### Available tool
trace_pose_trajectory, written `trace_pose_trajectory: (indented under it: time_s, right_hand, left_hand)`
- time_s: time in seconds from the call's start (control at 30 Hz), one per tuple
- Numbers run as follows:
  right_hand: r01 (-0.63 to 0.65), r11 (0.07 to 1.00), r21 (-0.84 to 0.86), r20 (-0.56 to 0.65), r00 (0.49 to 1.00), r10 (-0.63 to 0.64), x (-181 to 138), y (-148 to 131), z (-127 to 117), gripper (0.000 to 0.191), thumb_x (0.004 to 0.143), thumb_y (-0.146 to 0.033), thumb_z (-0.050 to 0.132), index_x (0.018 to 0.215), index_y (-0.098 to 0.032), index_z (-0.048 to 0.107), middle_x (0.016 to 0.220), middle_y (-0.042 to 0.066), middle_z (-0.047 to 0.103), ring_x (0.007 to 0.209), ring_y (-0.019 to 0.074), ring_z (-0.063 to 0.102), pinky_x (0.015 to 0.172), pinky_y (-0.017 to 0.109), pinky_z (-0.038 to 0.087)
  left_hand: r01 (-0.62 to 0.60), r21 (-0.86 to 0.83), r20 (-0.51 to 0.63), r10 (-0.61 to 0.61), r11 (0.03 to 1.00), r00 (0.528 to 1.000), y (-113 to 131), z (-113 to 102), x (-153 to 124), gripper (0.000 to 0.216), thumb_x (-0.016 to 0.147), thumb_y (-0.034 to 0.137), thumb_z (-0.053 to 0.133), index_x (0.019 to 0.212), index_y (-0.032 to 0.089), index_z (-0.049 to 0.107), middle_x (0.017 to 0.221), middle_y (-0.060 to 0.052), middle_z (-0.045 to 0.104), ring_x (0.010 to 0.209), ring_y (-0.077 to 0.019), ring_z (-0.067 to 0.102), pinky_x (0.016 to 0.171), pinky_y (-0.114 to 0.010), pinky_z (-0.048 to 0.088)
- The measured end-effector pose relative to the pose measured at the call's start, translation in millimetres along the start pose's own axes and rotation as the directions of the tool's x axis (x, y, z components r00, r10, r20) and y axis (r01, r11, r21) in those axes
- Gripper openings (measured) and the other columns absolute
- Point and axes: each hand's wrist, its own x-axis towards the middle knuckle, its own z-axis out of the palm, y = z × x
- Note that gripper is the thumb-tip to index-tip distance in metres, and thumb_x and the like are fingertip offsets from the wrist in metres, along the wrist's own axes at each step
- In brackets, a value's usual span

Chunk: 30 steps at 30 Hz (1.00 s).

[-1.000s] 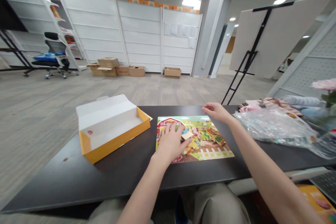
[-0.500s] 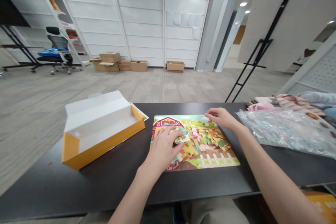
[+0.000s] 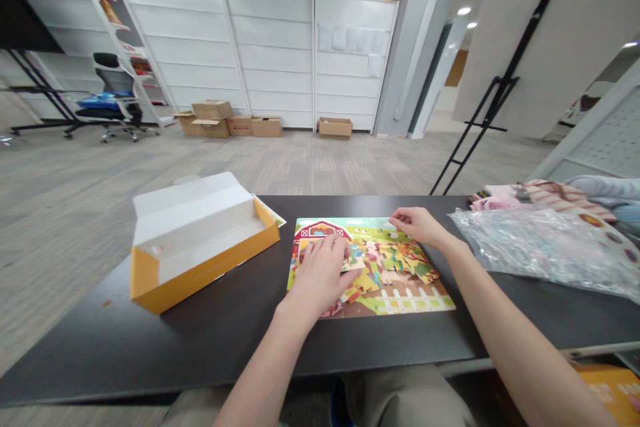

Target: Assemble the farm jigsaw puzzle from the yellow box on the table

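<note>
A farm-picture jigsaw puzzle [image 3: 417,303] lies flat on the dark table, showing a red barn, animals and a white fence. Loose jigsaw pieces [image 3: 400,263] are heaped over its middle. My left hand [image 3: 320,277] rests palm down on the left part of the picture, fingers bent and thumb apart from them, over some pieces. Pieces show beside its index finger; what lies under the palm is hidden. My right hand [image 3: 417,223] is at the upper right edge of the picture, its fingers curled and thumb and index tip together. Anything between those tips is too small to make out.
An open yellow box [image 3: 205,267] with a white inside stands at the left, a printed card [image 3: 270,209] behind it. Clear plastic packaging [image 3: 540,243] and folded fabrics [image 3: 545,193] lie at the right. A board on a black stand [image 3: 500,93] rises beyond.
My left hand has shifted slightly right and up over the pieces, its fingers closer together. The right hand stays nearly where it was. The view has tilted a little.
</note>
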Motion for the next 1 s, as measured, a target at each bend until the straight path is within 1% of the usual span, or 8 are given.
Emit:
trace_pose_trajectory:
  time_s: [0.1, 0.2, 0.37, 0.4, 0.47, 0.6, 0.8, 1.0]
  right_hand:
    - [0.006, 1.0, 0.002, -0.003, 1.0, -0.006, 0, 0, 0, 0.032, 0.084, -0.046, 0.057, 0.078, -0.019, 0.073, 0.065, 0.004, 0.072, 0.056, 0.0156, 0.057, 0.053, 0.026, 0.042]
    - [-0.002, 1.0, 0.013, -0.004, 1.0, 0.002, -1, 1, -1, 0.031, 0.084, -0.045, 0.057, 0.079, -0.019, 0.073, 0.065, 0.005, 0.072, 0.056, 0.0164, 0.058, 0.054, 0.027, 0.043]
    - [-0.015, 1.0, 0.001, -0.011, 1.0, 0.015, -3, 1, -2, 0.032, 0.084, -0.046, 0.056, 0.079, -0.019, 0.073, 0.068, 0.006, 0.073, 0.059, 0.0179, 0.061, 0.057, 0.028, 0.044]
    - [-0.015, 1.0, 0.001, -0.013, 1.0, 0.015, -3, 1, -3, 0.032, 0.084, -0.046, 0.056, 0.079, -0.019, 0.073, 0.068, 0.006, 0.073, 0.059, 0.0181, 0.061, 0.057, 0.028, 0.044]
    - [-0.018, 1.0, 0.011, -0.011, 1.0, 0.018, -4, 1, -4, 0.031, 0.083, -0.045, 0.056, 0.078, -0.019, 0.072, 0.069, 0.006, 0.073, 0.058, 0.0183, 0.061, 0.057, 0.029, 0.045]
    - [-0.014, 0.999, 0.031, -0.012, 1.0, 0.014, -4, 3, -4, 0.031, 0.083, -0.045, 0.057, 0.078, -0.019, 0.072, 0.068, 0.007, 0.074, 0.057, 0.0183, 0.062, 0.057, 0.029, 0.046]
    - [0.013, 0.999, 0.033, 0.008, 1.0, -0.013, -2, 6, 0, 0.033, 0.083, -0.049, 0.059, 0.079, -0.019, 0.073, 0.072, 0.007, 0.075, 0.064, 0.0198, 0.066, 0.06, 0.029, 0.049]
    - [-0.002, 0.998, 0.059, 0.086, 0.996, -0.003, -3, 3, 0, 0.036, 0.083, -0.051, 0.061, 0.082, -0.018, 0.075, 0.072, 0.006, 0.075, 0.065, 0.0196, 0.066, 0.062, 0.029, 0.05]
  left_hand:
    - [-0.012, -0.048, 0.003, 0.012, 0.999, 1.0, -1, -2, -1, 0.02, 0.083, 0.027, 0.068, 0.091, 0.024, 0.051, 0.102, -0.004, 0.063, 0.102, -0.0276, 0.058, 0.091, -0.043, 0.044]
    - [-0.031, -0.132, -0.022, 0.028, 0.991, 0.999, -6, -6, -2, 0.019, 0.08, 0.018, 0.066, 0.088, 0.024, 0.05, 0.101, -0.004, 0.063, 0.103, -0.026, 0.057, 0.092, -0.04, 0.046]
    - [-0.077, -0.228, -0.088, 0.058, 0.971, 0.994, -29, -24, -6, 0.018, 0.079, 0.018, 0.065, 0.087, 0.024, 0.051, 0.104, -0.003, 0.064, 0.104, -0.0227, 0.06, 0.093, -0.037, 0.047]
    - [-0.066, -0.221, -0.112, 0.042, 0.973, 0.993, -34, -29, -9, 0.018, 0.078, 0.017, 0.066, 0.086, 0.023, 0.051, 0.104, -0.002, 0.065, 0.103, -0.0224, 0.06, 0.094, -0.037, 0.047]
    - [-0.025, -0.195, -0.112, 0.003, 0.981, 0.994, -44, -41, -16, 0.018, 0.077, 0.019, 0.067, 0.088, 0.024, 0.052, 0.102, -0.002, 0.065, 0.102, -0.0228, 0.061, 0.094, -0.037, 0.048]
    - [0.02, -0.156, -0.099, -0.036, 0.988, 0.994, -58, -57, -37, 0.014, 0.081, 0.025, 0.064, 0.091, 0.024, 0.055, 0.114, -0.004, 0.066, 0.11, -0.0246, 0.061, 0.096, -0.038, 0.049]
    - [0.059, -0.116, -0.048, -0.065, 0.992, 0.997, -73, -57, -63, 0.016, 0.084, 0.029, 0.064, 0.096, 0.025, 0.055, 0.117, -0.006, 0.065, 0.113, -0.026, 0.059, 0.098, -0.04, 0.048]
    - [0.1, -0.071, 0.017, -0.099, 0.992, 0.995, -80, -55, -70, 0.026, 0.082, 0.033, 0.067, 0.103, 0.025, 0.054, 0.111, -0.005, 0.065, 0.103, -0.0259, 0.062, 0.088, -0.038, 0.05]
